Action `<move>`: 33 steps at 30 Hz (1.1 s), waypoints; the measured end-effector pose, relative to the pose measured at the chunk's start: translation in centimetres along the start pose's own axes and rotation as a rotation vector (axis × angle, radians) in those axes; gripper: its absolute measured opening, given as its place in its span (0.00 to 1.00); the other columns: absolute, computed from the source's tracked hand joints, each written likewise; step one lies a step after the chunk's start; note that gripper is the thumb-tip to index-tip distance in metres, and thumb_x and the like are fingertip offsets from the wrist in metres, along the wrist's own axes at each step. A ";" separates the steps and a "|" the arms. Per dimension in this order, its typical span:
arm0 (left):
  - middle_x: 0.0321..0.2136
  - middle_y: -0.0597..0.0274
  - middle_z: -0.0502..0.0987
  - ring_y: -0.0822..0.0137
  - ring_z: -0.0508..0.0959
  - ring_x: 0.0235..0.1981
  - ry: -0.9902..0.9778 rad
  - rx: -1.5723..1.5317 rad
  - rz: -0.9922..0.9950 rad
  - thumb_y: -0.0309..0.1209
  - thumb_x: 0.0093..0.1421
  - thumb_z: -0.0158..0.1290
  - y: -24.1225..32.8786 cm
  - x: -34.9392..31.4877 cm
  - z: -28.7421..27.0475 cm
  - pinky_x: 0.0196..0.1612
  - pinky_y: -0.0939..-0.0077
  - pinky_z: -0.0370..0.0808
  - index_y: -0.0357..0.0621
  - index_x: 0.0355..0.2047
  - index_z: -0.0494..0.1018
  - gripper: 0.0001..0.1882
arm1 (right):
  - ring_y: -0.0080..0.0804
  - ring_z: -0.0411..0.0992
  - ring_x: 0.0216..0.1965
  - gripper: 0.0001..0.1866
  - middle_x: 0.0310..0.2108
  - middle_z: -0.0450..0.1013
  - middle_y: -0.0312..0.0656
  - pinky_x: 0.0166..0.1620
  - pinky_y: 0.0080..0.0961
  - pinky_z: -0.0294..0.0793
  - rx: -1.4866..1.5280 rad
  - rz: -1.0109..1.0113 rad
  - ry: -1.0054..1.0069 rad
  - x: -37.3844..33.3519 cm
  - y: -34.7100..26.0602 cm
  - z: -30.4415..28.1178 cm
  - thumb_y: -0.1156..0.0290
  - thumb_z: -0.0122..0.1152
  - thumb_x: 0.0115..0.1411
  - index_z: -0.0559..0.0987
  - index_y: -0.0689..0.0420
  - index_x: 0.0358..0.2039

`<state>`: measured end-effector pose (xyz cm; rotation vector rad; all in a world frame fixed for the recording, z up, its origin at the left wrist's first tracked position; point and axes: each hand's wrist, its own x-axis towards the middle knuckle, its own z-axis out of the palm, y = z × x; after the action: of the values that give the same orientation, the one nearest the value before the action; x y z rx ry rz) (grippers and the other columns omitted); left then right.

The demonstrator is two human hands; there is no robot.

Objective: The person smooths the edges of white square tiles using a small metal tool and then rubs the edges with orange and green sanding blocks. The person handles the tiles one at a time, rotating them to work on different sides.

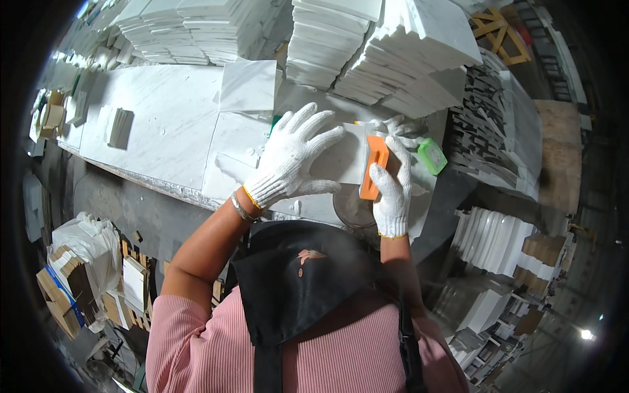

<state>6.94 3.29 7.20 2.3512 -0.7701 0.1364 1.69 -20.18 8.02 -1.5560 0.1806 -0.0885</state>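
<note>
- The white stone worktop [164, 124] carries a loose square tile [247, 85]; stacks of white tiles [367, 46] stand behind it.
- A white marble tile [341, 160] lies flat at the bench's near edge, under both gloved hands.
- The left hand [291, 157] presses on it, fingers spread wide.
- The right hand [392, 187] grips an orange rubbing block [373, 167] against the tile's right edge.
- Judging by the stacks, much stone seems finished; this edge looks mid-work.

I am pressing my gloved left hand [291, 157] flat on a white marble tile [341, 160] while my right hand [392, 187] is gripping an orange block [375, 165] at its edge.
</note>
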 end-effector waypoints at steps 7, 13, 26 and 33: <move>0.67 0.51 0.65 0.41 0.61 0.69 0.004 -0.007 -0.003 0.60 0.43 0.70 -0.3 -0.2 0.3 0.68 0.39 0.60 0.53 0.63 0.71 0.49 | 0.34 0.66 0.63 0.30 0.62 0.68 0.43 0.67 0.35 0.64 -0.107 -0.043 0.069 0.6 0.6 2.3 0.73 0.67 0.61 0.71 0.61 0.63; 0.66 0.53 0.66 0.42 0.62 0.68 0.011 -0.029 0.011 0.57 0.42 0.71 -0.1 0.1 -0.1 0.67 0.39 0.59 0.55 0.63 0.71 0.47 | 0.33 0.67 0.62 0.27 0.64 0.68 0.43 0.66 0.34 0.65 -0.127 -0.031 0.074 1.8 1.0 1.6 0.72 0.65 0.63 0.72 0.59 0.62; 0.66 0.52 0.65 0.42 0.62 0.69 -0.019 -0.032 -0.017 0.58 0.43 0.71 -0.1 -0.1 -0.1 0.68 0.38 0.59 0.54 0.63 0.71 0.48 | 0.40 0.71 0.58 0.32 0.57 0.71 0.47 0.63 0.38 0.70 -0.421 -0.387 -0.038 1.9 0.8 1.0 0.78 0.73 0.53 0.73 0.60 0.60; 0.66 0.52 0.65 0.42 0.62 0.69 -0.031 -0.020 0.006 0.58 0.42 0.71 -0.1 0.4 0.0 0.67 0.38 0.59 0.55 0.63 0.71 0.49 | 0.35 0.70 0.59 0.29 0.58 0.71 0.46 0.64 0.33 0.67 -0.301 -0.314 0.077 6.3 2.2 2.0 0.70 0.68 0.62 0.72 0.61 0.62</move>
<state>7.36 3.17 7.24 2.3377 -0.7904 0.0943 8.09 -19.26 5.44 -1.8738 0.0071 -0.3832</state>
